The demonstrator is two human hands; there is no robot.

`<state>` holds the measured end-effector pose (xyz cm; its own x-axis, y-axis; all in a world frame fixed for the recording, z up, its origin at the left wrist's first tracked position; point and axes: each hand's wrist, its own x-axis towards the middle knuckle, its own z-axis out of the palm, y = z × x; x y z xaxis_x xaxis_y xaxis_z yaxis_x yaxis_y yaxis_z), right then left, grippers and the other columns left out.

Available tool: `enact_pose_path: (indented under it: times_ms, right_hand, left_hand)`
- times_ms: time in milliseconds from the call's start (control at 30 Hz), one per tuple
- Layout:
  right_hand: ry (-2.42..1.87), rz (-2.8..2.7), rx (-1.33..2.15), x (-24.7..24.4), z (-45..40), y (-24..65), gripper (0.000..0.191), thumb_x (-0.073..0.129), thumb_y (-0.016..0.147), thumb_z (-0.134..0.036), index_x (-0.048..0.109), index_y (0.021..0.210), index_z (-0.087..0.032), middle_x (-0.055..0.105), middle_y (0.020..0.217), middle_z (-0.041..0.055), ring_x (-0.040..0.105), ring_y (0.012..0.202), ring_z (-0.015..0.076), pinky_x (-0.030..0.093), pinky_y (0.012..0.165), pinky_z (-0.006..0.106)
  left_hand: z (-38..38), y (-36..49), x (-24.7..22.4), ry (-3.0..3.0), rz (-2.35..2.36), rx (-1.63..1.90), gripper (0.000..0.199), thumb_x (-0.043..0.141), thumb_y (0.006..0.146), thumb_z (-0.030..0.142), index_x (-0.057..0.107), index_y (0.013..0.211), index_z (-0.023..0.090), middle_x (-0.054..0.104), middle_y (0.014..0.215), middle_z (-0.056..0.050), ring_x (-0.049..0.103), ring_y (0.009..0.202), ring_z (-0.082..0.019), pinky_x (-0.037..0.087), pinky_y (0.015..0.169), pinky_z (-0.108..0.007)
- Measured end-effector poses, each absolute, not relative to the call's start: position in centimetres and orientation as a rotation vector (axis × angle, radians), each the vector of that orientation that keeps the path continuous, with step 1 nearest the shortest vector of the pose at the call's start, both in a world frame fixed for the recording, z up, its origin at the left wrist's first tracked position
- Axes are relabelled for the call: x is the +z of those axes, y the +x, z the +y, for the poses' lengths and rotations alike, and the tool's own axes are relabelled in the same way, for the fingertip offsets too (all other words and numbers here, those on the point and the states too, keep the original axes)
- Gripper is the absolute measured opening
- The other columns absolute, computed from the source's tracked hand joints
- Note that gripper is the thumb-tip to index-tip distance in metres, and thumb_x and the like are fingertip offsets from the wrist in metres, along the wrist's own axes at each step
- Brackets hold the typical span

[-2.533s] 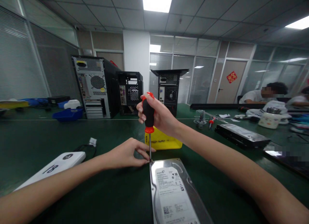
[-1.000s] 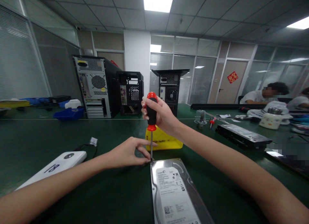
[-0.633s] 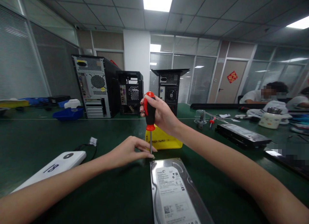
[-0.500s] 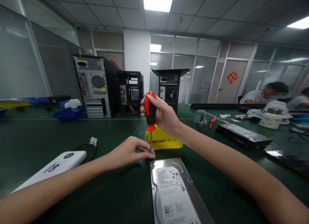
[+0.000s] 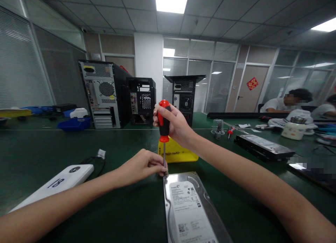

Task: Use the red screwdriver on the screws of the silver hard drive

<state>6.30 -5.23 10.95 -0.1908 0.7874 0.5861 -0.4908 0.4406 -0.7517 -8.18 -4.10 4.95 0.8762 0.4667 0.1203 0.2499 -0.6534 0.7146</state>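
My right hand (image 5: 174,122) is wrapped around the red and black handle of a screwdriver (image 5: 164,129), which stands upright with its shaft pointing down. Close to the tip, the fingers of my left hand (image 5: 148,164) are pinched together beside the lower shaft. Whatever lies between those fingertips is too small to make out. The tip is at the far left corner of a silver hard drive (image 5: 189,204), which lies label up on the green table. A yellow bin (image 5: 181,154) holding small dark pieces, perhaps screws, stands just behind my hands.
Computer cases (image 5: 101,92) stand along the back. A white device marked 18 (image 5: 56,183) lies at left, near a blue tray (image 5: 74,124). On the right are another hard drive (image 5: 265,145), a cream jar (image 5: 294,128) and a seated person (image 5: 275,105).
My left fingertips and the screwdriver tip have moved slightly, down onto the drive's corner. My right grip has turned a little around the handle. The drive stays put.
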Motion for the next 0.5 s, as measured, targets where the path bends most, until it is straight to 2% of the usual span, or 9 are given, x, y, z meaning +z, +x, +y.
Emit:
enact_pose_path:
  times_ms: [500]
  right_hand:
    - [-0.264,-1.352,1.189,10.67,-4.69,6.70,0.033,0.071,0.069,-0.029,0.049,0.091,-0.021,0.059,0.080,-0.0031,0.055,0.066,0.0077,0.047,0.064,0.022]
  left_hand:
    - [-4.04,-8.06,4.71,2.211,0.566,0.370,0.023,0.056,0.084,0.036,0.063,0.086,0.014,0.070,0.088,-0.005,0.066,0.083,-0.019,0.051,0.076,-0.029]
